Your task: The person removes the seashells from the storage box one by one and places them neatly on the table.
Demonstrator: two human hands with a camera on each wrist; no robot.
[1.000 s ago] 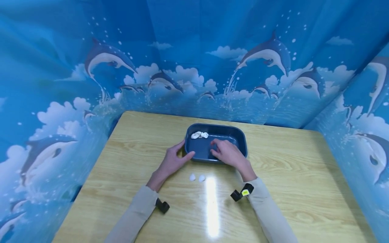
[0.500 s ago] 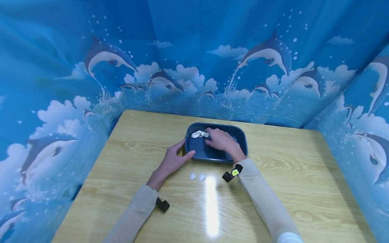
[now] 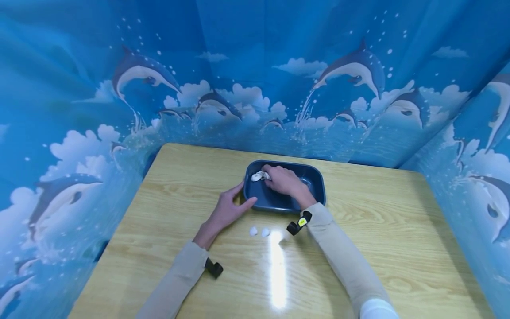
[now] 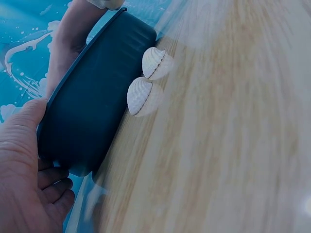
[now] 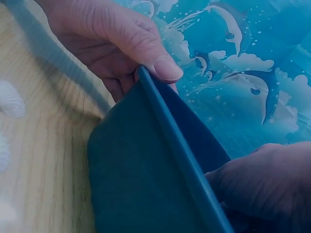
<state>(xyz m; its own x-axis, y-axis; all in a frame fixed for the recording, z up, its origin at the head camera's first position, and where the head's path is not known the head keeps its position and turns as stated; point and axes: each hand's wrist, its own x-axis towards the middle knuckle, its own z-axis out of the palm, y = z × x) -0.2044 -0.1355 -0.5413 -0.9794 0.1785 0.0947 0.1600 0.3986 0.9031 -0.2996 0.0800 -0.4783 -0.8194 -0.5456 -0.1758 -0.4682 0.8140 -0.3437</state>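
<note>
Gripping a glossy, round-cornered dark-blue tray (image 3: 264, 196) with left fingers (image 3: 234, 190), right fingers (image 3: 274, 172) at white shells (image 3: 257, 177), their hold unclear

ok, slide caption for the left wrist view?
Left hand holds the dark tray; two white ridged shells sit on the wooden table beside it.

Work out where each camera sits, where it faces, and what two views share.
Head: on the person's head, facing forward and down at table and tray; left hand, right hand and sleeves show.
Left wrist: on that wrist, facing the tray's outer wall and two shells; both hands show, right partly.
Right wrist: on that wrist, facing tray rim and curtain; both hands show.
Shared: both wrist views show tray, two shells and curtain.
</note>
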